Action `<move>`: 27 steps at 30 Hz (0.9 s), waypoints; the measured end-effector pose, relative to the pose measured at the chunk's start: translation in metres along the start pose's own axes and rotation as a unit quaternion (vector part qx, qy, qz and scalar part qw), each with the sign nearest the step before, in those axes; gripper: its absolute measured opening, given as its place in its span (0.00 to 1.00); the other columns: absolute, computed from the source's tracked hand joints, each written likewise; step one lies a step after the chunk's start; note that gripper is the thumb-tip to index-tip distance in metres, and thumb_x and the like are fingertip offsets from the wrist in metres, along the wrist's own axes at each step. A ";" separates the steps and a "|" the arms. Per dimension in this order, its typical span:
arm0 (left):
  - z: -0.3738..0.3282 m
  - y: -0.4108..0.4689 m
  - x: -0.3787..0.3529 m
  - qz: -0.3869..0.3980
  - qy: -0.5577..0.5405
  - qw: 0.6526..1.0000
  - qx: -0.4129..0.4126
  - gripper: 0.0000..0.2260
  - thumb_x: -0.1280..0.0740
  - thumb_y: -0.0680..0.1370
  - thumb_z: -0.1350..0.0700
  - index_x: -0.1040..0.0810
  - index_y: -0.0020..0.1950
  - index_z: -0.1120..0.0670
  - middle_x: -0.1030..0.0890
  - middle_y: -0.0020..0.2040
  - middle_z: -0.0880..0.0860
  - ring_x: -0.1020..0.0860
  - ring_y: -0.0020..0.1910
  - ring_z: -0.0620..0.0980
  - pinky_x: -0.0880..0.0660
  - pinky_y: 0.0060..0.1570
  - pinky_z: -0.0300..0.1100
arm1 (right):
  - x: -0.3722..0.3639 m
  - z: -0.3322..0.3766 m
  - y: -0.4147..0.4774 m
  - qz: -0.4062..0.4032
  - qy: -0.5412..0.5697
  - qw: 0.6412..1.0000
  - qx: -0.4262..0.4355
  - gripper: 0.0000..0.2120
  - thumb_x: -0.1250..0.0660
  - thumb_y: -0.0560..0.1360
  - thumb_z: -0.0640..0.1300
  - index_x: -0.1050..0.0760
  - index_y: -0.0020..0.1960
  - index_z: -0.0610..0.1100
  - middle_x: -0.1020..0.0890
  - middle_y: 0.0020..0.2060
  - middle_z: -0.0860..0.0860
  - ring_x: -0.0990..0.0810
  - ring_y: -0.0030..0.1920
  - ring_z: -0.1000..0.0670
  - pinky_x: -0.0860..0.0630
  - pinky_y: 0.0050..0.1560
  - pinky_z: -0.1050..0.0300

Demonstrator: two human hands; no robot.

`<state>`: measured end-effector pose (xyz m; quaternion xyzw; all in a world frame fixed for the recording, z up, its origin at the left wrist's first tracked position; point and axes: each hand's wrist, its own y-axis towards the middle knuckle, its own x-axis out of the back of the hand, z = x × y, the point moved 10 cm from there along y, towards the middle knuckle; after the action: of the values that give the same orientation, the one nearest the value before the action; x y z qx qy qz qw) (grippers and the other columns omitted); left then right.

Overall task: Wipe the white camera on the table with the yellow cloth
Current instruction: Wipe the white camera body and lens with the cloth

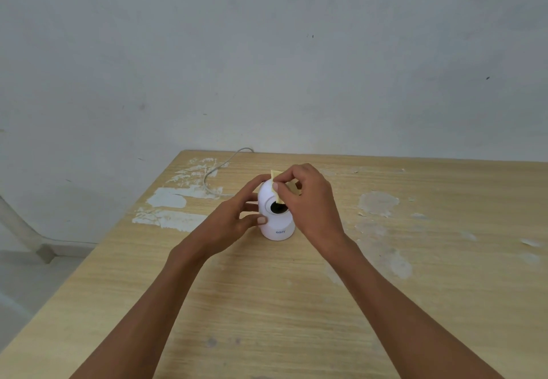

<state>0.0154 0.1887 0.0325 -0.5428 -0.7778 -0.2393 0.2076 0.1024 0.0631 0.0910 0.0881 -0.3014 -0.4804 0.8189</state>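
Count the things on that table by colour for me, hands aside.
White: 2, the camera and the cable behind it
Yellow: 1, the cloth in the right hand
Total: 3

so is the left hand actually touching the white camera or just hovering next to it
Touching. The head view shows the left hand wrapped against the side of the white camera, its thumb tip pressed on the body beside the lens, no gap between them.

pale scuffed wall [267, 52], light wooden table [415, 289] with worn white patches, grey floor [23, 284] at left
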 end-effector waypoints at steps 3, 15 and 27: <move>-0.002 0.000 0.000 -0.002 -0.004 1.000 -0.006 0.34 0.30 0.82 0.58 0.40 0.77 0.29 0.22 0.68 0.42 0.21 0.66 0.40 0.24 0.64 0.42 | 0.005 -0.007 0.005 -0.006 0.024 0.999 -0.030 0.03 0.32 0.77 0.40 0.21 0.45 0.44 0.19 0.44 0.53 0.24 0.42 0.58 0.31 0.42 0.70; 0.004 -0.002 0.001 -0.008 -0.011 1.000 -0.003 0.35 0.30 0.82 0.58 0.41 0.75 0.27 0.22 0.66 0.41 0.21 0.66 0.40 0.24 0.64 0.41 | -0.003 0.013 -0.008 0.003 -0.049 0.997 0.053 0.01 0.31 0.77 0.41 0.22 0.47 0.45 0.22 0.46 0.54 0.24 0.50 0.52 0.29 0.48 0.65; 0.007 0.003 0.000 -0.002 0.000 1.000 -0.005 0.34 0.29 0.81 0.58 0.40 0.77 0.30 0.22 0.66 0.41 0.21 0.65 0.37 0.24 0.60 0.36 | 0.001 -0.009 0.004 0.002 0.027 0.999 -0.022 0.02 0.31 0.77 0.43 0.21 0.46 0.46 0.18 0.45 0.55 0.22 0.47 0.56 0.31 0.44 0.66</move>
<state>0.0178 0.1941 0.0273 -0.5420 -0.7778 -0.2438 0.2043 0.1106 0.0630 0.0857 0.0824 -0.2688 -0.4828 0.8294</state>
